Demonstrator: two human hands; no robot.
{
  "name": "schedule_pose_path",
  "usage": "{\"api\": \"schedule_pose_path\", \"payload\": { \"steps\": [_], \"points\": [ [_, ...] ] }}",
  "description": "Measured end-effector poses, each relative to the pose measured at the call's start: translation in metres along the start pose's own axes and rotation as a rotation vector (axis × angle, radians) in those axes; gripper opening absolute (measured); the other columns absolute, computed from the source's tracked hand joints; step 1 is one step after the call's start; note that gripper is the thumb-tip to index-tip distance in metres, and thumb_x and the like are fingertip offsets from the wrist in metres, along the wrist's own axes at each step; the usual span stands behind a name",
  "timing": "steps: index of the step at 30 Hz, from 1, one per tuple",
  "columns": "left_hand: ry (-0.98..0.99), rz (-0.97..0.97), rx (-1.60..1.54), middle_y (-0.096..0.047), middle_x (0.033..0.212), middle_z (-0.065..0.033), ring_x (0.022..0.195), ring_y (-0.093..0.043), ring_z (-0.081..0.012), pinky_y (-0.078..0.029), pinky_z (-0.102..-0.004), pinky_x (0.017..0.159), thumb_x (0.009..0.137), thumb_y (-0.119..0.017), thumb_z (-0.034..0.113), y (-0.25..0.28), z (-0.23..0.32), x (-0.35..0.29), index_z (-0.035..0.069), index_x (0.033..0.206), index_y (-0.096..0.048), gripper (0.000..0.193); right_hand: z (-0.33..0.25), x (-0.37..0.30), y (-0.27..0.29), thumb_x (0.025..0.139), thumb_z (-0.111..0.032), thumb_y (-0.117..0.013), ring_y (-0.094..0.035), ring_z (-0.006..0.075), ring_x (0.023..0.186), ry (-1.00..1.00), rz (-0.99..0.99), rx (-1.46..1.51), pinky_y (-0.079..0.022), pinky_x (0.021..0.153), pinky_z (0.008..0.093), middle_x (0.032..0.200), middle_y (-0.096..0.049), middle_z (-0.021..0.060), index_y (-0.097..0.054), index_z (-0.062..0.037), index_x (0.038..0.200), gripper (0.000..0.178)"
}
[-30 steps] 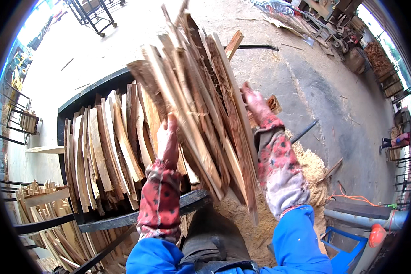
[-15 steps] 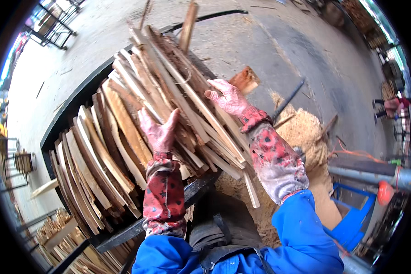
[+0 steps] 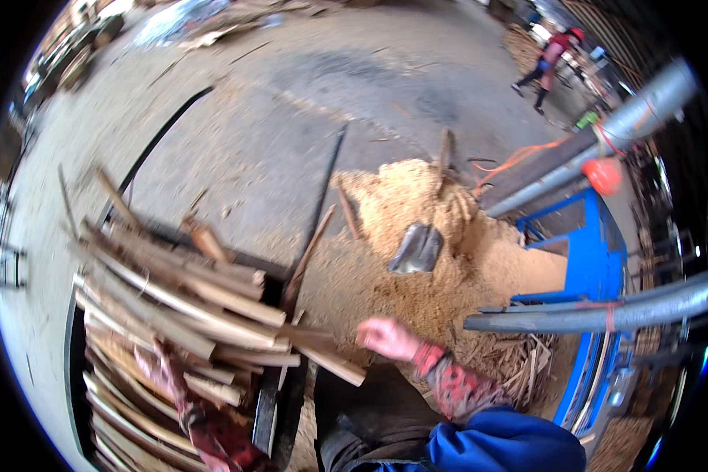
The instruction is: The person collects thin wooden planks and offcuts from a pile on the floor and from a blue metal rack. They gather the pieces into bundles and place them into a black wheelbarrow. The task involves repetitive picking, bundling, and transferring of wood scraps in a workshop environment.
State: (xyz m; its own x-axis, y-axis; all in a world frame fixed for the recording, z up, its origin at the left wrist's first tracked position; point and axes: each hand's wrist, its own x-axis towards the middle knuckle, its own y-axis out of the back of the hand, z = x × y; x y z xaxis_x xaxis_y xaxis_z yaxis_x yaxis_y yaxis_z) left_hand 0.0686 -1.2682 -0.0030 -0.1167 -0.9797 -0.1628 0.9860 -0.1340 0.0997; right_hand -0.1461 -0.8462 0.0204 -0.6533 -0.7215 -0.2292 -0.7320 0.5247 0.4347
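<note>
My left hand (image 3: pixel 161 371), blurred, lies on the stack of rough wooden strips (image 3: pixel 189 315) at the lower left. Its fingers look spread, and no strip is plainly gripped in them. My right hand (image 3: pixel 389 338) hangs in the air just right of a protruding wooden strip (image 3: pixel 330 362), apart from it. The fingers there are loosely bent, with nothing visible in them. Red patterned sleeve covers sit on both forearms. The strips rest in a dark metal frame cart (image 3: pixel 271 417), their ends sticking out toward me.
A sawdust pile (image 3: pixel 401 185) with a metal shovel blade (image 3: pixel 417 248) lies ahead. To the right stand a blue metal frame (image 3: pixel 594 244), grey pipes (image 3: pixel 558 315) and an orange-red ball-shaped object (image 3: pixel 603 175). Wood scraps (image 3: pixel 527 366) litter the floor. Another person (image 3: pixel 551 67) is far right.
My view has swung right, bringing the sawdust and blue frame toward the middle. The strips now lie farther left. My right hand has moved away from the stack, and its fingers are more bent.
</note>
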Motion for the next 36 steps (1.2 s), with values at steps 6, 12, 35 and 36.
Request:
{"api": "schedule_pose_path", "payload": {
  "steps": [6, 12, 35, 36],
  "points": [
    [-0.359, 0.100, 0.686, -0.031, 0.147, -0.0216, 0.135, -0.031, -0.0323, -0.022, -0.0386, 0.113, 0.090, -0.056, 0.048, -0.014, -0.003, -0.035, -0.002, 0.141, -0.033, 0.076, -0.014, -0.047, -0.056, 0.083, -0.046, -0.067, -0.061, 0.0260, 0.066, -0.080, -0.124, 0.193, -0.046, 0.060, 0.0377, 0.070, -0.057, 0.0166, -0.057, 0.0001, 0.102, 0.051],
    [-0.492, 0.070, 0.750, -0.034, 0.144, -0.0224, 0.133, -0.032, -0.0343, -0.027, -0.0440, 0.110, 0.090, -0.059, 0.041, -0.033, 0.008, -0.086, -0.003, 0.139, -0.036, 0.069, 0.006, -0.048, -0.070, 0.084, -0.041, -0.065, -0.061, 0.0347, 0.072, 0.046, 0.011, 0.275, -0.045, 0.061, 0.0408, 0.073, -0.056, 0.0197, -0.053, 0.0009, 0.098, 0.045],
    [-0.861, -1.069, 0.214, -0.051, 0.127, -0.0196, 0.121, -0.047, -0.0366, -0.041, -0.0458, 0.099, 0.069, -0.077, 0.011, -0.133, 0.081, -0.388, -0.001, 0.118, -0.052, 0.057, 0.027, -0.273, 0.088, 0.089, -0.019, -0.061, -0.053, 0.0114, 0.061, -0.179, 0.220, 0.825, -0.045, 0.057, 0.0266, 0.072, -0.059, 0.0072, -0.050, 0.0029, 0.101, 0.027],
    [-0.940, -1.153, 0.208, -0.051, 0.127, -0.0194, 0.122, -0.046, -0.0370, -0.040, -0.0474, 0.099, 0.068, -0.077, 0.013, -0.137, 0.092, -0.390, -0.001, 0.118, -0.052, 0.058, 0.016, -0.260, 0.085, 0.089, -0.019, -0.060, -0.053, 0.0112, 0.061, -0.223, 0.221, 0.791, -0.044, 0.057, 0.0261, 0.073, -0.059, 0.0074, -0.050, 0.0026, 0.101, 0.026]
  ]
}}
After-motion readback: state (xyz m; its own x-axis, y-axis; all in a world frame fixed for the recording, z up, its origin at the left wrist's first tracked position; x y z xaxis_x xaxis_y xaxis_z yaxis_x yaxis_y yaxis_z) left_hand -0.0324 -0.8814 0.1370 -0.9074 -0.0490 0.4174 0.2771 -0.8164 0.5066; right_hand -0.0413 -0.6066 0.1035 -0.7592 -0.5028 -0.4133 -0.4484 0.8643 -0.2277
